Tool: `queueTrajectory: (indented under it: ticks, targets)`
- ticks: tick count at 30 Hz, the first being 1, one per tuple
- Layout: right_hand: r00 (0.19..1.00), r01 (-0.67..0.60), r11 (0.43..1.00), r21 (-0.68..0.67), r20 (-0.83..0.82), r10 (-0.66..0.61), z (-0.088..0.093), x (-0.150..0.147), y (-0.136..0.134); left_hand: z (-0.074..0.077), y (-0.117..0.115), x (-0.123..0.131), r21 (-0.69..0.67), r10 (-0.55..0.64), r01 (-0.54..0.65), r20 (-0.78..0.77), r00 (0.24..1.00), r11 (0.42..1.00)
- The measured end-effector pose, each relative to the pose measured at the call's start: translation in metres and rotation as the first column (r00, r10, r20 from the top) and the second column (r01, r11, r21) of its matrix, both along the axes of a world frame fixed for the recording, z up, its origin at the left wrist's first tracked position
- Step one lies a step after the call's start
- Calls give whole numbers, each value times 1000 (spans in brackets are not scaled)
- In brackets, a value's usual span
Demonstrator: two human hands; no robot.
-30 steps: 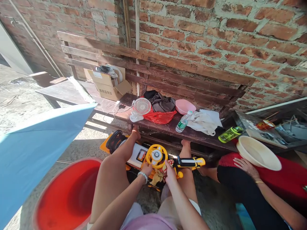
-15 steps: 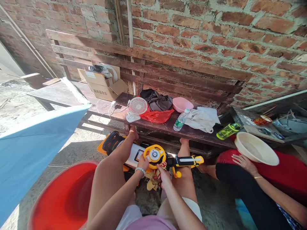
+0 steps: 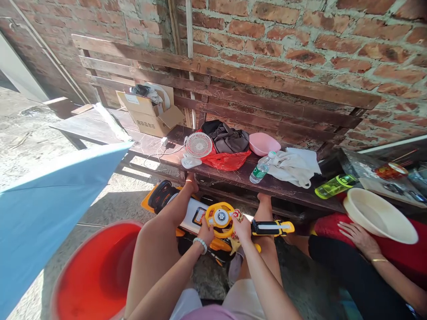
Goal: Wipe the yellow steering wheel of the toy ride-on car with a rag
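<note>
A yellow toy steering wheel (image 3: 220, 205) with a grey and white hub sits on a yellow, white and black ride-on toy car (image 3: 190, 213) between my legs. My left hand (image 3: 206, 232), with a beaded bracelet at the wrist, is closed at the wheel's lower left rim. My right hand (image 3: 243, 229) is closed on a red-and-gold ornament (image 3: 237, 216) beside the wheel's right rim. Part of the ornament shows above the fingers and a gold piece hangs below; the rest is hidden by the hand. A black-and-yellow bar (image 3: 271, 227) extends right of that hand.
Ahead, a wooden bench (image 3: 230, 178) bears a cardboard box (image 3: 147, 118), fan (image 3: 198, 145), red bag (image 3: 227, 161), pink basin (image 3: 264, 144) and water bottle (image 3: 262, 168). A red tub (image 3: 96, 271) and blue fabric (image 3: 60, 200) are left. Another person's hand (image 3: 360, 240) rests near a cream basin (image 3: 380, 215).
My right hand has risen with the ornament to the wheel's right rim, lifting the gold leaves from below the wheel. My left hand stays at the lower left rim. The view has shifted slightly.
</note>
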State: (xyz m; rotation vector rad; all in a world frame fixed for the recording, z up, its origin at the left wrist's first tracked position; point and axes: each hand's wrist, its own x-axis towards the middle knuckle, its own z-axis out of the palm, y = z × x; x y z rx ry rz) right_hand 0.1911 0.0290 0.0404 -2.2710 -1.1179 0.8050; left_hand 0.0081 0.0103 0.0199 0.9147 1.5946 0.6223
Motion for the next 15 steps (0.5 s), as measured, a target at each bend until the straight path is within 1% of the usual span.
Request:
queueTrajectory:
  ticks: [2,3,5,6,8,11,13,15]
  targets:
    - [982,-98,992,-79,155,110,13,-2,14,2,-2,2,-36,1,-2,-24,1000,999]
    - [959,-158,982,-100,224,177,21,-4,23,4,-2,2,-53,4,-6,-25,1000,999]
    - [879,-311,942,-123,340,335,37,-13,40,9,-2,3,-80,17,-18,-11,1000,997]
    - [820,-399,906,-140,388,421,44,-20,49,11,-2,2,-90,24,-25,-2,1000,996]
    - [673,-564,803,-192,456,582,54,-33,62,15,-1,2,-97,37,-35,10,999,995]
    - [475,-735,633,-244,482,737,62,-53,71,19,-1,0,-98,49,-48,15,999,994]
    - [373,-817,522,-244,467,802,64,-64,71,20,-2,0,-79,48,-46,23,999,996]
    - [303,-866,440,-236,453,839,65,-71,69,21,-2,0,-26,35,-34,10,999,999]
